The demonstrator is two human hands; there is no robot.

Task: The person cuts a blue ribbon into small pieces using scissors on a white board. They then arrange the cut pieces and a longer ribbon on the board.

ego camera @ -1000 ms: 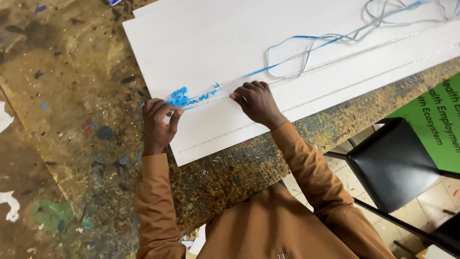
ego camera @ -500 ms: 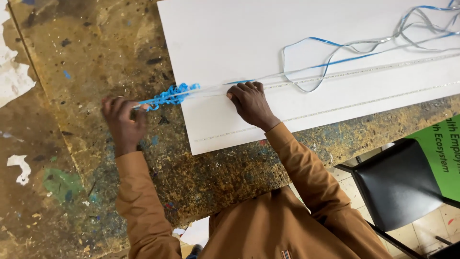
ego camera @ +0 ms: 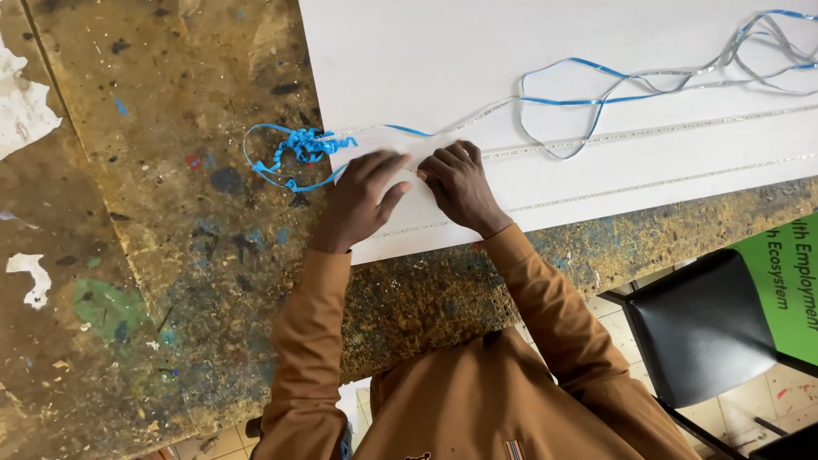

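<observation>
Both hands rest flat, fingers loosely extended and gripping nothing, on the large white board; left hand lies nearer the crumpled blue ribbon strip, just leftward, trailing rightward past right hand.

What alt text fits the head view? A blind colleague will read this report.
Both hands, left hand and right hand, press side by side on a large white board on a paint-splattered wooden table. A curly tangle of thin blue backing tape lies just beyond the board's left edge.
</observation>
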